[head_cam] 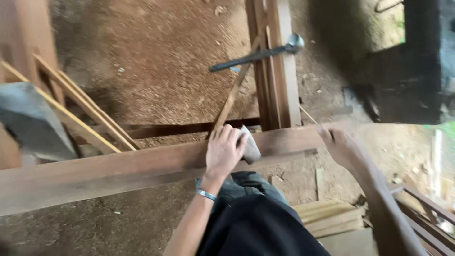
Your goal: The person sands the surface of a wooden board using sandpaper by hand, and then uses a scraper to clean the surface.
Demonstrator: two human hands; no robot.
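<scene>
My left hand (223,149) presses a small folded grey pad, likely sandpaper (250,144), against a long brown wooden beam (118,173) that runs across the view. A silver bracelet circles that wrist. My right hand (339,144) rests on the right end of the same beam, fingers curled at its top edge; it seems to hold nothing, though blur hides the fingertips.
A hammer (258,54) lies across upright wooden boards (277,71) behind the beam. Thin light slats (80,109) lean at the left beside a grey block (31,123). Sawdust covers the ground. Planks (327,215) and a dark frame (422,213) lie at the lower right.
</scene>
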